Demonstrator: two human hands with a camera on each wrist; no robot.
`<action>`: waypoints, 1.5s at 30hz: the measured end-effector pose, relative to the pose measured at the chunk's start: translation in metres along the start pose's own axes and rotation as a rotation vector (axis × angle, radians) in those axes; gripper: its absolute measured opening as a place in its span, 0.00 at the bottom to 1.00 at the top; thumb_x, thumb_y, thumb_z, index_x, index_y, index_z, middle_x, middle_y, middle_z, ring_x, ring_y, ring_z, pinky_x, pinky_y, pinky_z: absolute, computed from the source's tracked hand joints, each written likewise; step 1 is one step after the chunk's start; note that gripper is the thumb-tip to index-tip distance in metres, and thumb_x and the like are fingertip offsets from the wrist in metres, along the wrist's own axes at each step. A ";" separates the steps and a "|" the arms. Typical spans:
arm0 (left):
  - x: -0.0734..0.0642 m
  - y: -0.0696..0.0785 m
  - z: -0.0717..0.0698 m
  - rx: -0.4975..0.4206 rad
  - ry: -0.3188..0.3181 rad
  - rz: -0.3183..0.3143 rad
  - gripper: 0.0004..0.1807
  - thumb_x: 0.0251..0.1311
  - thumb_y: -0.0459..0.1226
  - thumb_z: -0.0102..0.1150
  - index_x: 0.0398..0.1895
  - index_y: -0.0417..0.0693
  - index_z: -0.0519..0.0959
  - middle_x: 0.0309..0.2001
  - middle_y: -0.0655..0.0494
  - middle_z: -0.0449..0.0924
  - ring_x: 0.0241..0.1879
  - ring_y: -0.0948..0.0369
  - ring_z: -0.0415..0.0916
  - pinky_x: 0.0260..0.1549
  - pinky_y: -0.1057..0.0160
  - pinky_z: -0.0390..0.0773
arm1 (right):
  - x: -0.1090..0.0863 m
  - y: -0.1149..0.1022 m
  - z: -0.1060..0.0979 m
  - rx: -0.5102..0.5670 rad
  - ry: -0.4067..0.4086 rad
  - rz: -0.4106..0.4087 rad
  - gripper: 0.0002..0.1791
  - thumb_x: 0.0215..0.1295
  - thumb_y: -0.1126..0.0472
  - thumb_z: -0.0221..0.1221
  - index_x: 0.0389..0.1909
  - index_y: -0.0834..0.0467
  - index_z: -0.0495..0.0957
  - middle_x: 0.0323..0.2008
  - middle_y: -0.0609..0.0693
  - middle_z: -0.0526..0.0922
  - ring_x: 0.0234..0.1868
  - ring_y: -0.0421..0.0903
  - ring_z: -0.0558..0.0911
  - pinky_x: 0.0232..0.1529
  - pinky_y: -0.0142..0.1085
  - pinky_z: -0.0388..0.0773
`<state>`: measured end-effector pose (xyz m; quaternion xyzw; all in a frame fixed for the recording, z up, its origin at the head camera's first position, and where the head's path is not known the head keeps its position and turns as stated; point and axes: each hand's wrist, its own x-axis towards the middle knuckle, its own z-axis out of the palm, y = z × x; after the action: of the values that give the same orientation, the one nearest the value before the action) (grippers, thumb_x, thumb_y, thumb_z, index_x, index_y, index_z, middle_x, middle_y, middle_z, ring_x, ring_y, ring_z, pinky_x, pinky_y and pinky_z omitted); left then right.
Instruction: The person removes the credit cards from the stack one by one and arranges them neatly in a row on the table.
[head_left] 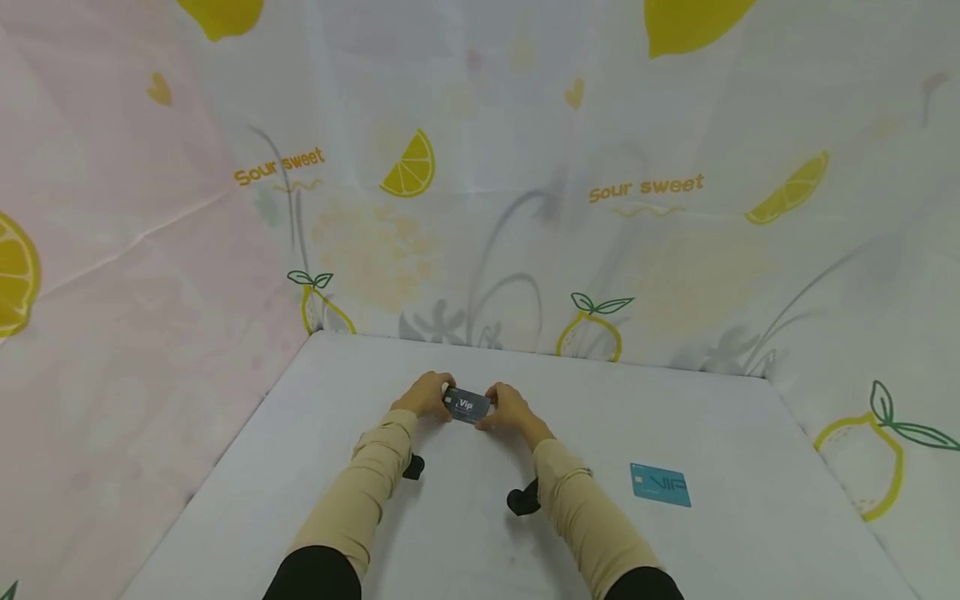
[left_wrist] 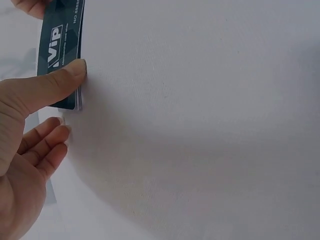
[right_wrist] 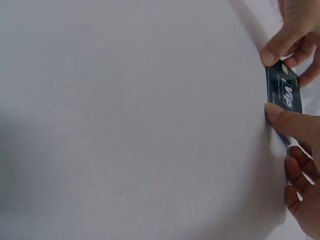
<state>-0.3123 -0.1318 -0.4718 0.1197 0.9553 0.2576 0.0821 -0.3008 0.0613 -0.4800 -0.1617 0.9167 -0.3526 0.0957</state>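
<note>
A dark VIP card (head_left: pixel 467 405), with white lettering and a chip, is held between both hands over the far middle of the white table. My left hand (head_left: pixel 427 395) pinches its left end, and my right hand (head_left: pixel 512 408) pinches the right end. In the left wrist view the edge of the dark card (left_wrist: pixel 59 47) looks layered, like a thin stack; how many pieces cannot be made out. One thumb (left_wrist: pixel 70 75) lies across its face there. Both thumbs press the near long edge in the right wrist view, where the card (right_wrist: pixel 286 90) shows at the right border.
A light blue VIP card (head_left: pixel 660 485) lies flat on the white table (head_left: pixel 465 533), right of my right forearm. Behind the table hangs a lemon-patterned cloth (head_left: pixel 487 250), which also lines both sides. Black wrist mounts (head_left: pixel 523 498) stick out inward from the sleeves.
</note>
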 end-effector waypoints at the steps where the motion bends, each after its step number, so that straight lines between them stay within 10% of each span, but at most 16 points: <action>1: 0.001 -0.001 0.000 -0.002 0.002 0.003 0.31 0.32 0.30 0.77 0.46 0.41 0.77 0.41 0.44 0.74 0.40 0.52 0.72 0.45 0.53 0.74 | -0.001 0.000 0.000 -0.008 -0.003 0.003 0.29 0.42 0.63 0.73 0.45 0.68 0.72 0.40 0.57 0.76 0.41 0.49 0.74 0.46 0.41 0.73; 20: -0.005 -0.009 0.007 0.004 0.065 0.029 0.33 0.37 0.33 0.76 0.52 0.35 0.77 0.43 0.42 0.76 0.44 0.49 0.73 0.48 0.52 0.73 | -0.005 -0.001 0.008 -0.345 0.156 -0.164 0.34 0.40 0.48 0.75 0.46 0.64 0.78 0.43 0.57 0.76 0.47 0.55 0.75 0.45 0.49 0.69; 45: -0.016 -0.014 -0.002 -0.108 0.065 0.068 0.33 0.32 0.33 0.78 0.48 0.34 0.78 0.43 0.40 0.76 0.43 0.48 0.73 0.46 0.51 0.74 | -0.011 0.004 0.006 -0.280 0.186 -0.255 0.31 0.44 0.50 0.72 0.47 0.64 0.78 0.43 0.57 0.77 0.45 0.55 0.75 0.42 0.48 0.70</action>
<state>-0.2999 -0.1485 -0.4757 0.1391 0.9375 0.3151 0.0485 -0.2895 0.0642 -0.4865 -0.2548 0.9338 -0.2443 -0.0579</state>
